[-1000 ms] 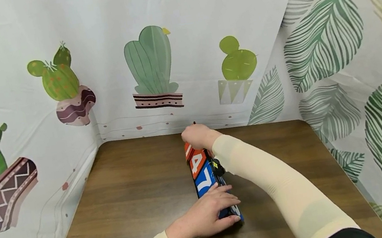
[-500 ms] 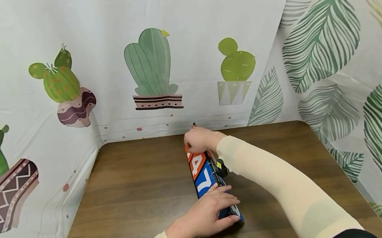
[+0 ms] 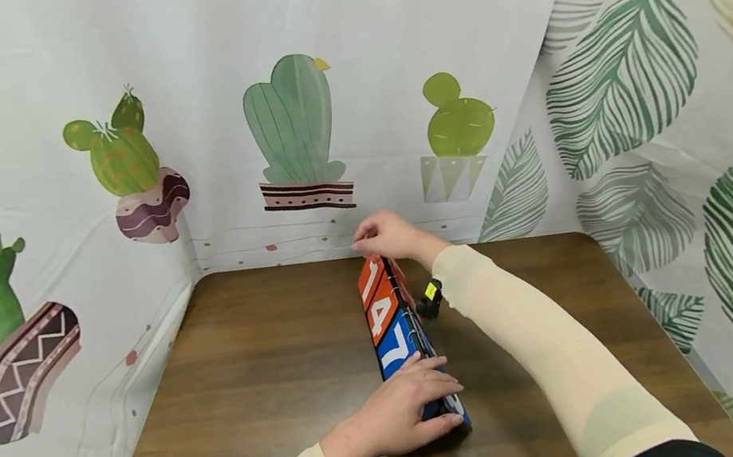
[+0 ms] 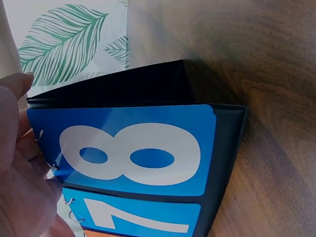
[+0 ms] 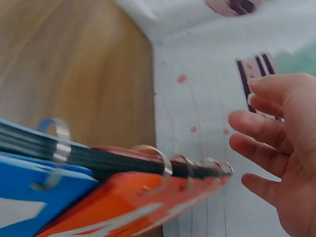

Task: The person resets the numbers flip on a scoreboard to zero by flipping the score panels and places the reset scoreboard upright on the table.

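A tent-shaped flip scoreboard point(image 3: 381, 316) stands lengthwise on the wooden table, with ringed number cards along its ridge. Orange cards reading 1 and 4 are at the far end, and a blue 7 sits nearer. My left hand point(image 3: 397, 409) rests over the ridge at the near end, its fingers fairly straight. The left wrist view shows that hand beside the rings of a blue 8 card point(image 4: 133, 153). Just above the far end is my right hand point(image 3: 391, 234). In the right wrist view its fingers point(image 5: 259, 153) are loosely bent, apart from the orange card point(image 5: 143, 192).
The brown wooden table point(image 3: 272, 357) extends around the scoreboard. A white cloth with printed cacti point(image 3: 290, 120) hangs behind it, close to the far end. Another cloth with leaf prints point(image 3: 624, 72) is on the right.
My right hand has risen off the scoreboard's far end, and the orange 1 card it covered is in full view. My left hand has stayed in place.
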`<state>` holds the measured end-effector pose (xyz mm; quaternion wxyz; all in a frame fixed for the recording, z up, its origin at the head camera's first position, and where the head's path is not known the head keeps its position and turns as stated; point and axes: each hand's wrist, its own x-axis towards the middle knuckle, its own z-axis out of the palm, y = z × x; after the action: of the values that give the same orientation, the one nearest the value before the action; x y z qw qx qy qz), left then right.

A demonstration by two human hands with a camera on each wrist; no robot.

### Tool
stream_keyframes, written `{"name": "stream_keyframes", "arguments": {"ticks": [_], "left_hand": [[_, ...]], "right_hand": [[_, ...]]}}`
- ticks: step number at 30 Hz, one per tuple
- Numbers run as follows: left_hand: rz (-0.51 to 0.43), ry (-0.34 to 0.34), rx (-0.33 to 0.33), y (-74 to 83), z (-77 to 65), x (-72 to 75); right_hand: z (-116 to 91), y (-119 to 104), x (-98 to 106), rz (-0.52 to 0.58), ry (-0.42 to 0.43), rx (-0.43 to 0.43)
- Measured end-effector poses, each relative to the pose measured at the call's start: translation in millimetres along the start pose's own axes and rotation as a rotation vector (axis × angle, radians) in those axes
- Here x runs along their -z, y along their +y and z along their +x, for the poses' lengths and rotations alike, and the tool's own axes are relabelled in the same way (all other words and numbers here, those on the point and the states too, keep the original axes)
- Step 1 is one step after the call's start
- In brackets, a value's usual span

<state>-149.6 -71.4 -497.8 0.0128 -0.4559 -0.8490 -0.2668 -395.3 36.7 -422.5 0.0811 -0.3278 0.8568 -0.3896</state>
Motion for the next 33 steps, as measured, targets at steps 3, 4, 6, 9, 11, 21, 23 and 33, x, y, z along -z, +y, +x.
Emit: {"name": "stream_keyframes", "arguments": {"ticks": [3,4,6,9,11,21,23,33], "left_hand": [[-0.004,-0.003,0.004,-0.5,-0.2,-0.1],[-0.006,-0.003,0.004,-0.5,0.1,0.0],[-0.006,-0.003,0.003,-0.5,0.8,0.1],[-0.007,-0.001,0.002,-0.4,2.0,-0.4],[-0.004,0.002,-0.002,-0.7,2.4,-1.3],[0.0,0.02,-0.016,-2.0,-0.8,-2.9],[0.006,0.027,-0.025,-1.5,-0.7,-2.7],[0.028,0.04,-0.044,0.0,0.8,-2.3]], "right_hand": [[-1.3,11.1,9.9,0.145,0.074,-0.062],[-2.7,15.2,12.6,0.194,0.091,-0.084],[-6.7,25.2,17.3,0.296,0.113,-0.122],[-14.3,43.3,20.5,0.368,0.127,-0.199],[-20.4,56.0,19.8,0.357,0.141,-0.251],[-35.8,91.6,-19.0,0.305,0.157,-0.403],[-35.5,92.9,-26.1,0.327,0.146,-0.416],[-28.9,88.7,-38.3,0.368,0.213,-0.362]]}}
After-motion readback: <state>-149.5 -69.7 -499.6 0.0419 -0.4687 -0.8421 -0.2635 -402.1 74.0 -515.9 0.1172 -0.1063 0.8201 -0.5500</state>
